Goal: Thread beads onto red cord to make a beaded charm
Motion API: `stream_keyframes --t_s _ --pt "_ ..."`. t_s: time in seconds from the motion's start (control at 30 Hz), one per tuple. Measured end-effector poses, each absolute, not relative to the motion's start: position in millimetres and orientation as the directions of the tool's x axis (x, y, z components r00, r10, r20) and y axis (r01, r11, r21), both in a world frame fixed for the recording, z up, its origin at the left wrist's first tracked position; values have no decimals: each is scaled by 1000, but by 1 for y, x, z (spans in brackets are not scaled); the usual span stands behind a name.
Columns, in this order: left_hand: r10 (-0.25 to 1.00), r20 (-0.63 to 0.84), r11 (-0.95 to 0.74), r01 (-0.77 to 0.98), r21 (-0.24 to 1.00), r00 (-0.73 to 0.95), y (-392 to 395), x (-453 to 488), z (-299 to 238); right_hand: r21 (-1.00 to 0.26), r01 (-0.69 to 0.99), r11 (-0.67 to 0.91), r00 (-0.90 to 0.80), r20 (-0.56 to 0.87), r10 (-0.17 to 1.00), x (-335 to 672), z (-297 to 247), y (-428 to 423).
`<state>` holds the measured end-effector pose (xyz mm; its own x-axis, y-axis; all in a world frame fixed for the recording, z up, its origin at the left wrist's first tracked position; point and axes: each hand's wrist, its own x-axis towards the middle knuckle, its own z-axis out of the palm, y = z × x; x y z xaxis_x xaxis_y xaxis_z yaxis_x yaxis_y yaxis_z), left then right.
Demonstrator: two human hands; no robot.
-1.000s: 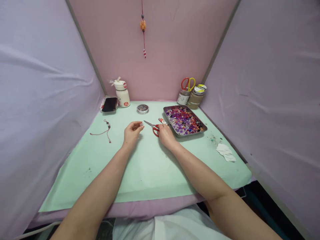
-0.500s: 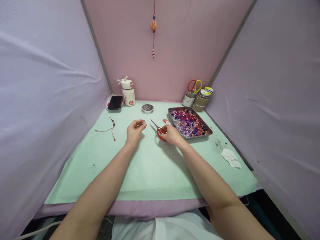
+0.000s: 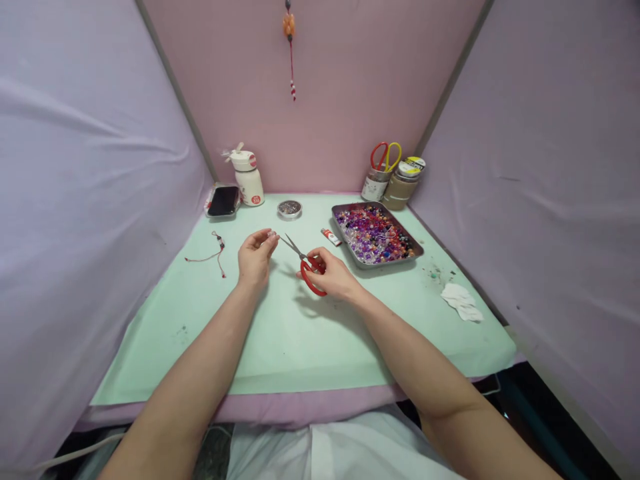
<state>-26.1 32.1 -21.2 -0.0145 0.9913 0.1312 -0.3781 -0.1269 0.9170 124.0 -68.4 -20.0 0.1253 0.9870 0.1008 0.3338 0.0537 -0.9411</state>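
My left hand point(image 3: 256, 257) pinches a small clear bead point(image 3: 272, 234) between thumb and fingertips, held above the green cloth. Red-handled scissors point(image 3: 303, 257) are gripped in my right hand point(image 3: 334, 273), with fingers in the handle loops. Their blades are parted and point left, with the tips close to the bead. Any thread between bead and blades is too fine to make out. Behind my right hand a small red-and-white tube point(image 3: 331, 237) lies beside a metal tray point(image 3: 385, 263) of mixed purple, red and clear beads.
A corded bracelet point(image 3: 219, 252) lies at left. Along the back stand a phone point(image 3: 223, 201), a white bottle point(image 3: 249, 180), a round tin point(image 3: 289, 209), a can with scissors point(image 3: 375, 185) and a jar point(image 3: 402, 187). A crumpled tissue point(image 3: 461, 302) lies at right.
The scissors have been lifted from beside the tube and moved left toward the bead, and their blades have opened. My left hand still pinches the bead. The view has shifted slightly.
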Motion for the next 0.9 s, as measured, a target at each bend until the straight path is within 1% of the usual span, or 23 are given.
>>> stream_keyframes --t_s 0.1,0.3,0.43,0.6,0.9 --pt "991 133 -112 -378 919 30 30 -25 -21 -940 335 68 116 112 987 124 -25 -67" --pt "978 157 -119 -257 959 135 30 -23 -33 -849 505 156 104 239 965 124 -24 -65" --pt "972 160 -127 -187 974 170 29 -23 -35 -798 576 176 101 284 954 125 -23 -66" --pt "971 140 -114 -136 984 195 25 -23 -28 -796 581 173 106 284 953 125 -26 -65" --pt "981 104 -87 -109 990 161 25 -23 -26 -840 518 164 99 249 963 129 -31 -63"
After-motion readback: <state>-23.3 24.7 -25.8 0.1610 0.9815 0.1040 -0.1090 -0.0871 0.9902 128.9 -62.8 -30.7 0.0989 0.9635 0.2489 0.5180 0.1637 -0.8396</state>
